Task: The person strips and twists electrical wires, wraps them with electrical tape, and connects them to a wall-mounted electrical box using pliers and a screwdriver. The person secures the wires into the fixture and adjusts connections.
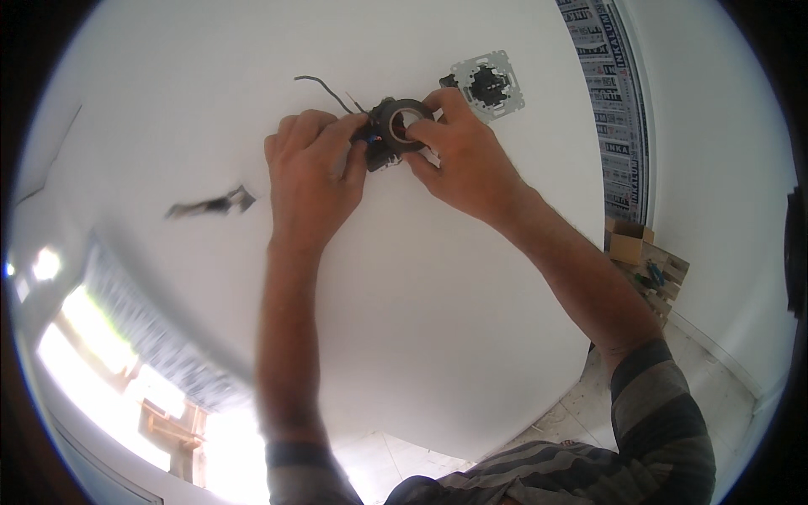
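White wall (459,295) backs the right hand (468,153) gripping a roll of black tape (386,129) at the wiring (376,139), while whether the left hand (316,172) alongside is closed on anything cannot be told, so wrapping would likely want taut, overlapping turns, clear of the metal-framed fitting (491,84).

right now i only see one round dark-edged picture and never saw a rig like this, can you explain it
No machine here: a person's two bare hands, seen from a wide fisheye camera worn on the head, which bends straight edges. The right hand holds a round black roll of tape. The left hand has its fingertips at a dark cluster of wires and fittings beside it; their exact grip is hidden. Behind is a smooth white surface, probably a wall. On it are a square grey metal plate with a black middle and a blurred dark piece.
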Demonstrator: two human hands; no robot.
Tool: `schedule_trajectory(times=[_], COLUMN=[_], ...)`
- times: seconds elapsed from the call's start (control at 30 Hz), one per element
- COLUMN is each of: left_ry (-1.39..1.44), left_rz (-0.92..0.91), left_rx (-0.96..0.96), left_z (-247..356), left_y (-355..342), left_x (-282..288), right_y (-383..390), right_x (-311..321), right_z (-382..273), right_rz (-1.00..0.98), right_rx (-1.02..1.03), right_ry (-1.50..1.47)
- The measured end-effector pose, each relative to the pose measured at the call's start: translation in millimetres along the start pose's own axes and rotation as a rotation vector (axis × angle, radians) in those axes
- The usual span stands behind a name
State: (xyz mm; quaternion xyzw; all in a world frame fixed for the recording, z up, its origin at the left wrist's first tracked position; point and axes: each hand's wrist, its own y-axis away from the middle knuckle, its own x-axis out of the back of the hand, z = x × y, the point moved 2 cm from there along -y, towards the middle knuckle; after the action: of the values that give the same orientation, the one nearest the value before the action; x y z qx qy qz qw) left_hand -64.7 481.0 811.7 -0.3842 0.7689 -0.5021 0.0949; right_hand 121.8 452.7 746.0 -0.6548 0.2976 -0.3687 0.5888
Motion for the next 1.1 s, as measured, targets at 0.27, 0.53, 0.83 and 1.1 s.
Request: schedule_trajectory(times=[0.27,0.53,0.83,1.1], left_ry=[-0.023,-0.074,-0.107,-0.06], left_rz=[-0.049,-0.049,-0.069,-0.113], left_rx=[-0.022,-0.008,0.069,0.072], left_z=[1.8,2.1,5.6,5.5], left_y=[-4.4,-2.1,3.9,1.7], left_x=[0.0,-2.8,-8.2,-2.2], right_y=[-2.8,-2.4,2.5,6.0], right_x=[0.4,-1.1,-0.1,0.9], right_z=[2.8,-0.2,-3.3,-3.6], right_rz=[0.037,0.021,-0.004,-0.03], right_rx=[0.003,-0.013,-0.021,-0.064], right_ry=[-0.039,-0.077,-0.017,0.0])
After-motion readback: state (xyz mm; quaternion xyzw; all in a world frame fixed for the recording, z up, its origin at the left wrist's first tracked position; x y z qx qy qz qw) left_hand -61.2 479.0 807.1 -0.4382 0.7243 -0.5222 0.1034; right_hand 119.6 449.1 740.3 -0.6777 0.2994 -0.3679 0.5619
